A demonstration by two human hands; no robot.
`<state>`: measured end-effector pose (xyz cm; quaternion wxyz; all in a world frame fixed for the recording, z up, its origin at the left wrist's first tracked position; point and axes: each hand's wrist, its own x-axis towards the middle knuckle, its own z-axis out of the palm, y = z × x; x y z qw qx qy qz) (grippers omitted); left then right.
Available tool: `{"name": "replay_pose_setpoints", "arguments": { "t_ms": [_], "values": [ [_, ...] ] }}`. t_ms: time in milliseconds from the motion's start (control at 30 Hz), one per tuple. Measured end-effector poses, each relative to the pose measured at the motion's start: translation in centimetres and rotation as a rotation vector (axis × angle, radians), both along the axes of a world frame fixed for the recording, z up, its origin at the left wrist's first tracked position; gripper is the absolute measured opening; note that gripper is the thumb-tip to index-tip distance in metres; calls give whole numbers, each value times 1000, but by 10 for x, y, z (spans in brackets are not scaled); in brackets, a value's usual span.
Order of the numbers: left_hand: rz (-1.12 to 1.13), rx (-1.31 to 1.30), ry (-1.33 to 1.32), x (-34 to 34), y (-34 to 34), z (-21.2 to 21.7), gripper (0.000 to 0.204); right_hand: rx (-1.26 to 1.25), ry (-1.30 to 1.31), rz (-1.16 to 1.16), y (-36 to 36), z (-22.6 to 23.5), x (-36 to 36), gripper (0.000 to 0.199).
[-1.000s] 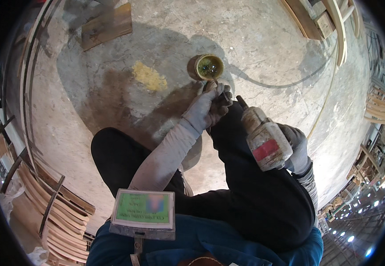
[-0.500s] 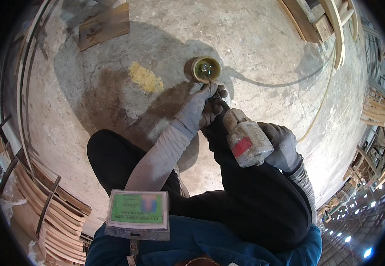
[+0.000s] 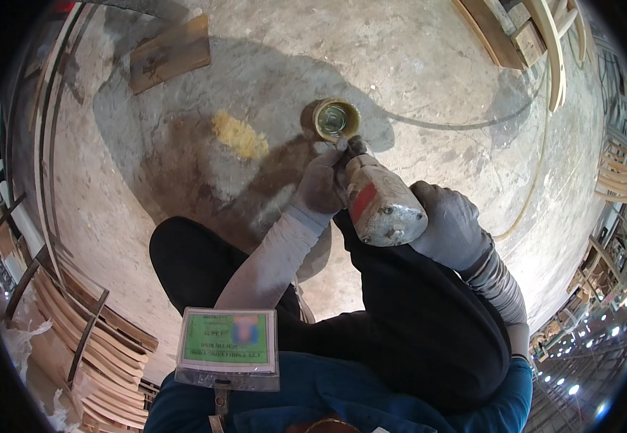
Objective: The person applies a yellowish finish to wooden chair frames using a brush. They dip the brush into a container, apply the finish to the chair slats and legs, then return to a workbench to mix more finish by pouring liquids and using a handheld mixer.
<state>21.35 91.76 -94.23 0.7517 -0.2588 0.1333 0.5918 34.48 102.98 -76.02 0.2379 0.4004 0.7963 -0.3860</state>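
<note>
My right hand (image 3: 452, 225), gloved in grey, is wrapped round the grip of a worn pneumatic impact wrench (image 3: 385, 206) with a red patch on its side. The wrench lies over my thigh, its nose pointed away from me toward a small round yellowish can (image 3: 357, 119). My gloved left hand (image 3: 324, 180) is at the wrench's front end, just short of the can's near rim. Its fingers are closed, and the wrench body partly covers them, so what they grip is hidden. Something shiny and greenish, perhaps liquid, shows inside the can.
Yellow powder (image 3: 240, 135) is spilled on the concrete floor left of the can. Farther off lies a flat brown board (image 3: 170, 54). A thin hose (image 3: 533, 195) runs along the right. Curved wooden parts (image 3: 107, 361) are stacked at the lower left, with a wooden frame (image 3: 497, 36) at the far right.
The wrench has moved up and left, nearer the can, and turned so its rear end faces me more. My right hand went with it; the left hand has shifted slightly.
</note>
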Motion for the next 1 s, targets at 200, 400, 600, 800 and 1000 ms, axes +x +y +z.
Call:
{"name": "replay_pose_setpoints", "arguments": {
  "t_ms": [200, 400, 600, 800, 1000],
  "values": [
    [-34, -41, 238, 0, 5, 29, 30, 33, -49, 57, 6, 6, -10, 39],
    [17, -84, -7, -4, 13, 38, 27, 33, -106, 56, 5, 8, -19, 39],
    [68, -196, 64, -9, 3, 22, 23, 169, 58, 187, -7, 3, -21, 38],
    [15, -364, 184, -6, 16, 42, 20, 224, 54, 238, -15, -4, -11, 32],
    [9, -376, 249, -1, 13, 45, 22, 249, 20, 277, -17, -1, -8, 28]
  ]
}}
